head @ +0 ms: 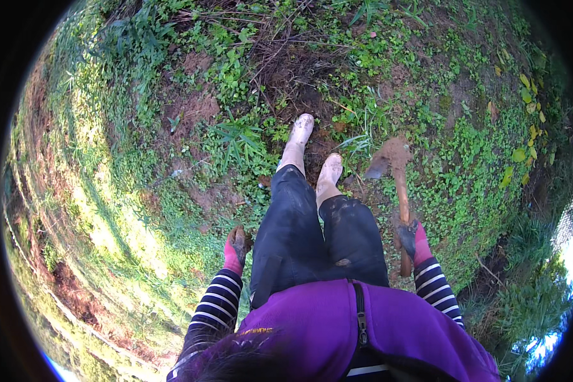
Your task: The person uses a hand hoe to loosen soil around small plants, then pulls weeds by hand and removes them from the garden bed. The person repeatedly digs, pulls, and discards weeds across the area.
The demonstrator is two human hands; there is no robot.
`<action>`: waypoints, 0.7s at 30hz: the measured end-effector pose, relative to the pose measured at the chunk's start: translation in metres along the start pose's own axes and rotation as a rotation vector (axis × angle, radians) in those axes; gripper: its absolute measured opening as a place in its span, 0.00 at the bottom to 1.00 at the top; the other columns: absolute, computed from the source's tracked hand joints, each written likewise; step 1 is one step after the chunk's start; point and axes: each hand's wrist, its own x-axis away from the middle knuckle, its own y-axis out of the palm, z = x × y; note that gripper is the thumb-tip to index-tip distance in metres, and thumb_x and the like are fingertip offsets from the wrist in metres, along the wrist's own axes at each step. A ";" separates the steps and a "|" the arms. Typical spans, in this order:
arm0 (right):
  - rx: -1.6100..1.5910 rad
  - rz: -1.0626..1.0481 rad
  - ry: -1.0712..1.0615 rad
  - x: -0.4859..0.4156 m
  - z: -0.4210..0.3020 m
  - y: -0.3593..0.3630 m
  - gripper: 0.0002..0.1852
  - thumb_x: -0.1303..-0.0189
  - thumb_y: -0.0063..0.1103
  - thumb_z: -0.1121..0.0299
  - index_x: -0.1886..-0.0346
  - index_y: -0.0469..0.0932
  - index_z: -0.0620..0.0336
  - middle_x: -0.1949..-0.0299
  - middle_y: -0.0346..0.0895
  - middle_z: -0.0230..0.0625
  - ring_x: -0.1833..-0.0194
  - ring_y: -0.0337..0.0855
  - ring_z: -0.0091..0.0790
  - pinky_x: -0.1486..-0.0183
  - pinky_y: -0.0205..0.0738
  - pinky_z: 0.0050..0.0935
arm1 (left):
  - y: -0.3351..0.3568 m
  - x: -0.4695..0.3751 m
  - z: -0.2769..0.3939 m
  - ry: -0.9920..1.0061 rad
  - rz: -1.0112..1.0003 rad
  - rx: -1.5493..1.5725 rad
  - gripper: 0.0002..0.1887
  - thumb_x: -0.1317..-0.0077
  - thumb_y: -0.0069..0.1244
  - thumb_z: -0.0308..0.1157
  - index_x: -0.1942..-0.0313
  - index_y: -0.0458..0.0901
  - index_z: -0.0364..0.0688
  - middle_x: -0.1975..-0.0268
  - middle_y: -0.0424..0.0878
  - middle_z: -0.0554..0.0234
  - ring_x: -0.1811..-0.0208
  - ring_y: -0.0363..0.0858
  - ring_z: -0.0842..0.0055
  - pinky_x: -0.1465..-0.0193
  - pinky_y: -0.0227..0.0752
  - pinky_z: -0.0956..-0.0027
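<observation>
My right hand (413, 238), in a pink glove with a dark, dirty palm, is wrapped around the wooden handle (401, 196) of a short hoe. The hoe's metal head (388, 155) points away from me, caked with brown soil around the socket. Its blade shows grey on the left side. My left hand (236, 246) hangs beside my left thigh in a matching muddy glove. Nothing shows in it, and how far its fingers are curled is unclear. Between the hands are my dark trousers (293, 238) and pale, muddy rubber boots (300, 131), one ahead of the other.
Low green weeds (453, 191) cover much of the ground, with bare reddish soil (196, 107) between them. A heap of dry stalks (296, 62) lies ahead of my boots. Yellowing leaves (530, 129) stand at the right, near a darker grassy edge. Sunlit grass (124, 229) stretches away left.
</observation>
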 end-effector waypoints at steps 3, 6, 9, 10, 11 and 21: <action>0.081 -0.065 -0.038 -0.027 -0.037 0.030 0.10 0.34 0.59 0.62 0.62 0.70 0.56 0.81 0.69 0.28 0.84 0.70 0.25 0.83 0.64 0.28 | 0.001 0.005 -0.054 0.078 0.043 -0.015 0.23 0.26 0.46 0.41 0.39 0.70 0.34 0.64 0.77 0.68 0.69 0.72 0.82 0.65 0.70 0.74; 0.137 -0.163 -0.112 -0.053 -0.075 0.077 0.12 0.36 0.59 0.61 0.66 0.68 0.56 0.84 0.67 0.29 0.89 0.67 0.28 0.87 0.61 0.30 | 0.005 -0.001 -0.099 0.221 0.145 -0.117 0.24 0.26 0.46 0.38 0.38 0.68 0.28 0.54 0.78 0.62 0.60 0.72 0.82 0.55 0.69 0.77; 0.439 -0.266 -0.294 -0.101 -0.121 0.143 0.13 0.36 0.57 0.60 0.63 0.67 0.58 0.85 0.67 0.30 0.90 0.65 0.28 0.88 0.59 0.31 | 0.013 -0.029 -0.118 0.141 0.159 -0.109 0.24 0.26 0.46 0.37 0.39 0.68 0.29 0.52 0.79 0.60 0.56 0.74 0.79 0.50 0.69 0.75; 0.401 -0.334 -0.303 -0.121 -0.134 0.168 0.13 0.36 0.56 0.59 0.62 0.67 0.59 0.83 0.69 0.32 0.88 0.68 0.30 0.84 0.63 0.33 | 0.016 -0.037 -0.121 0.111 0.118 -0.081 0.23 0.26 0.46 0.37 0.39 0.69 0.29 0.48 0.79 0.55 0.50 0.75 0.75 0.43 0.68 0.72; 0.387 -0.392 -0.264 -0.144 -0.148 0.196 0.14 0.36 0.55 0.58 0.61 0.68 0.59 0.82 0.70 0.35 0.86 0.71 0.32 0.81 0.67 0.35 | 0.024 -0.058 -0.119 0.121 0.150 -0.098 0.22 0.26 0.47 0.36 0.39 0.69 0.29 0.47 0.79 0.55 0.49 0.75 0.75 0.43 0.68 0.72; -0.145 -0.258 -0.033 -0.376 -0.101 0.356 0.17 0.31 0.46 0.52 0.59 0.75 0.56 0.69 0.77 0.41 0.69 0.78 0.41 0.61 0.72 0.38 | 0.033 -0.255 -0.048 0.700 0.575 -0.590 0.20 0.33 0.52 0.28 0.41 0.72 0.35 0.42 0.74 0.45 0.39 0.72 0.61 0.34 0.63 0.63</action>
